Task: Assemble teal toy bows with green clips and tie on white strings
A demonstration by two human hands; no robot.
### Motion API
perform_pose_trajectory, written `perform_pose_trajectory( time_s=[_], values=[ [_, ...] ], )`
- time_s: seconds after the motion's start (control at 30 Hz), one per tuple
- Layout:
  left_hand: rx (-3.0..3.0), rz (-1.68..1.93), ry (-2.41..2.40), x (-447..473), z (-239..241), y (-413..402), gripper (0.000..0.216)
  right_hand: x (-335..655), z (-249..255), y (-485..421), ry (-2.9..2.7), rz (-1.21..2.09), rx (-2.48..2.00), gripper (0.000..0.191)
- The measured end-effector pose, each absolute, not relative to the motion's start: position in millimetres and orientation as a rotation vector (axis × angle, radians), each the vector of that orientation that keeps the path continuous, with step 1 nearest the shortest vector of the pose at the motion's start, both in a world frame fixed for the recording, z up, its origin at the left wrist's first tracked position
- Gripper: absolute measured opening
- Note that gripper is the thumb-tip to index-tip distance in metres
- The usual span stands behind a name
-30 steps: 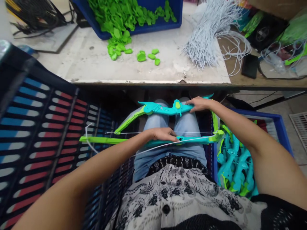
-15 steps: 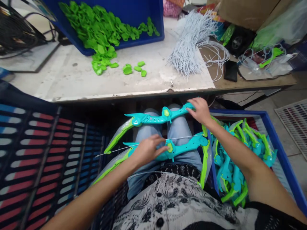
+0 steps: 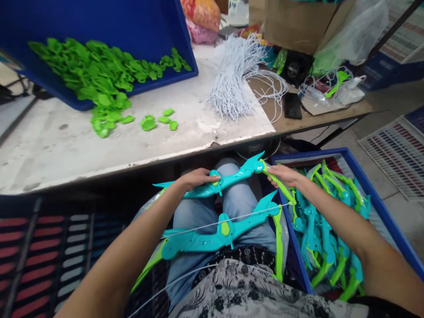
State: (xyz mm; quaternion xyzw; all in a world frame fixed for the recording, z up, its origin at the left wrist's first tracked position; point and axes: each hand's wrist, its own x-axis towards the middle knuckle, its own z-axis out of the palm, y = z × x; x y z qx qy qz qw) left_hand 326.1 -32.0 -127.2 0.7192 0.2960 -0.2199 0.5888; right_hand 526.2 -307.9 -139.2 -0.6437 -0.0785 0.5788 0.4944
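Two turquoise toy bows with lime-green limbs lie across my lap, one beyond the other. My left hand (image 3: 198, 177) grips the far toy bow (image 3: 236, 176) beside its middle, the thumb at the small green piece there. At that bow's right end, my right hand (image 3: 284, 174) has its fingers closed around the green limb. A white string stretches from the limb's tip down to the left. Closer to my body rests the near toy bow (image 3: 195, 242), with a green hexagonal piece (image 3: 225, 228) at its centre and neither hand on it. My left forearm hides part of both left limbs.
On the right, a blue crate (image 3: 356, 170) holds several similar bows. A tilted blue bin (image 3: 195, 62) with green pieces stands on the white table (image 3: 132, 159), near a bundle of white strings (image 3: 232, 79) and a black phone (image 3: 292, 106). Slatted crates (image 3: 41, 260) flank my left.
My left hand has gone from the near bow to the far one. My right hand has shifted from the far bow's turquoise body to its green limb. The view has turned rightward.
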Motion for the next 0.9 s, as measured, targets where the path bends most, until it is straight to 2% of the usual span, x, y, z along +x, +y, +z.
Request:
perform_pose_trajectory(
  time_s=[0.27,0.4,0.53,0.6,0.73,0.8,0.9],
  values=[
    [1.555,-0.658,0.733,332.5,-131.7,-23.7,0.053,549.7,-145.7,-301.2,-0.278,1.555,-1.582,0.041],
    [1.475,-0.669,0.706,333.2,-133.4,-23.6,0.052,553.8,-146.8,-283.2,-0.313,1.565,-1.477,0.048],
    [1.563,-0.633,0.628,326.2,-138.0,-17.9,0.052,547.6,-149.3,-271.0,-0.266,1.525,-1.478,0.042],
    [1.729,-0.493,0.596,322.0,-139.9,-18.1,0.055,546.8,-147.8,-270.3,-0.291,1.544,-1.507,0.045],
    [2.080,0.200,0.539,337.1,-136.1,-46.3,0.049,550.2,-138.1,-271.2,-0.482,1.598,-1.619,0.052],
    [2.058,0.332,0.493,360.7,-133.2,-72.7,0.048,549.5,-132.4,-271.8,-0.570,1.641,-1.640,0.055],
    [1.780,-0.057,0.448,399.7,-134.0,-108.0,0.055,545.4,-125.1,-276.6,-0.614,1.705,-1.637,0.055]
  ],
)
